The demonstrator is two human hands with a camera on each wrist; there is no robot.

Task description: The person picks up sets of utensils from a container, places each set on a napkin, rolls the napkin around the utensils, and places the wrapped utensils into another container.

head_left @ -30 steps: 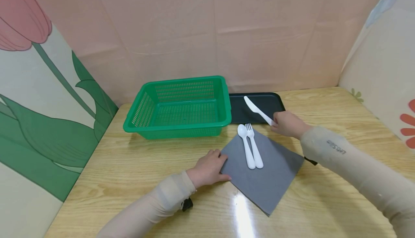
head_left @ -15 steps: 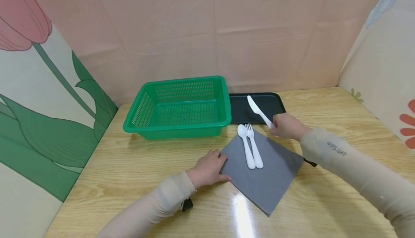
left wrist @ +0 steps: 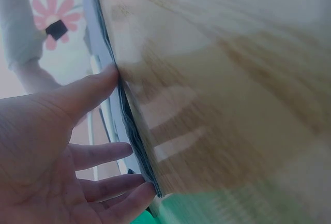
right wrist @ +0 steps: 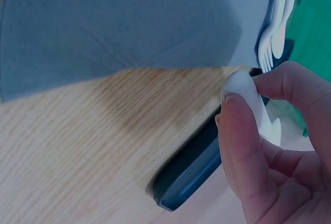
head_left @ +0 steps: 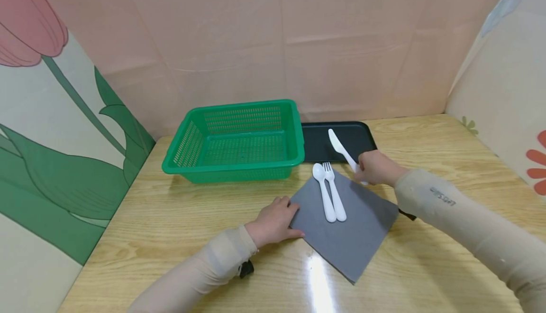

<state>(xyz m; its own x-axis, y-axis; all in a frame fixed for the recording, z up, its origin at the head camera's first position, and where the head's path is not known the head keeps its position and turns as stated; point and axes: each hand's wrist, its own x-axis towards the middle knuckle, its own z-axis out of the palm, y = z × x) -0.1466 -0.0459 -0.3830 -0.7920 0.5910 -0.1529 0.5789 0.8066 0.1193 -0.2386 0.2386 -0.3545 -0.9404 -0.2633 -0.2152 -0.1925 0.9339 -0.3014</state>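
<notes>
A white plastic knife is pinched by its handle end between the thumb and fingers of my right hand. Its blade points away over the black tray. On the grey napkin a white spoon and a white fork lie side by side, their handles toward me. My left hand rests at the napkin's left corner, fingers spread. In the left wrist view, its thumb and fingertips touch the layered edge of the napkin. The knife handle shows rounded in the right wrist view.
A green plastic basket with slotted walls stands at the back left, right beside the tray. All of this is on a wooden table. A pink cloth hangs behind, with printed panels at both sides.
My right hand has come slightly toward me with the knife, whose blade has swung a little to the right over the tray. The left hand, napkin, spoon and fork have not moved.
</notes>
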